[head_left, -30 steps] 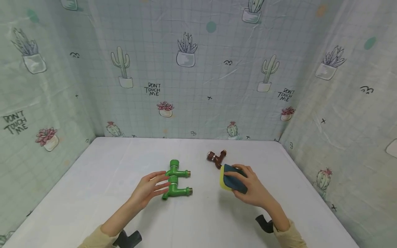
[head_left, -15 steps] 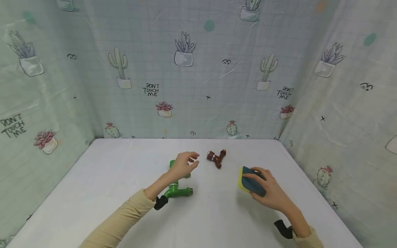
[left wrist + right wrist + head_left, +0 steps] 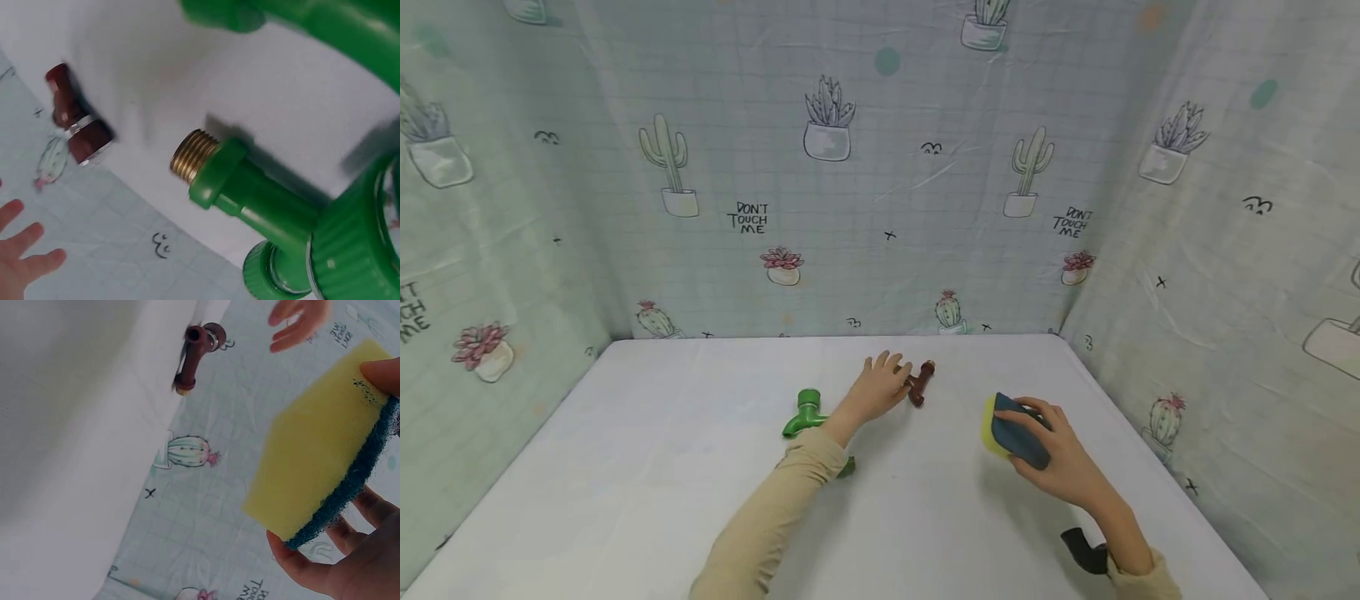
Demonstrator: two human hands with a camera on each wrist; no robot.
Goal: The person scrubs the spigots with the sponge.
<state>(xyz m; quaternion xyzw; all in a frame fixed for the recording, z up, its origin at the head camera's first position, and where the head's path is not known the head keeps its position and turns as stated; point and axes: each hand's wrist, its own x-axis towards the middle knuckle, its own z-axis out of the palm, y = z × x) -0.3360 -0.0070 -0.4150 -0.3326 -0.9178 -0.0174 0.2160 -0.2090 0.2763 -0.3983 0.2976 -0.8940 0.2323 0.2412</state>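
Observation:
My left hand reaches over the table with its fingers spread, beside a brown tap. The hand hides part of that tap in the head view, but the left wrist view shows its fingers apart from the brown tap. Held between the thumb and fingers of my right hand is a scrub sponge, yellow with a dark blue-green scouring side. It is raised off the table. Below my left forearm lie a green tap and a second green tap, both largely covered by the arm.
The white table is enclosed by a cactus-print cloth at the back and sides. A black curved piece sits by my right wrist.
My left hand has moved from the green taps rightward and away from me to the brown tap. My right hand has shifted right with the sponge.

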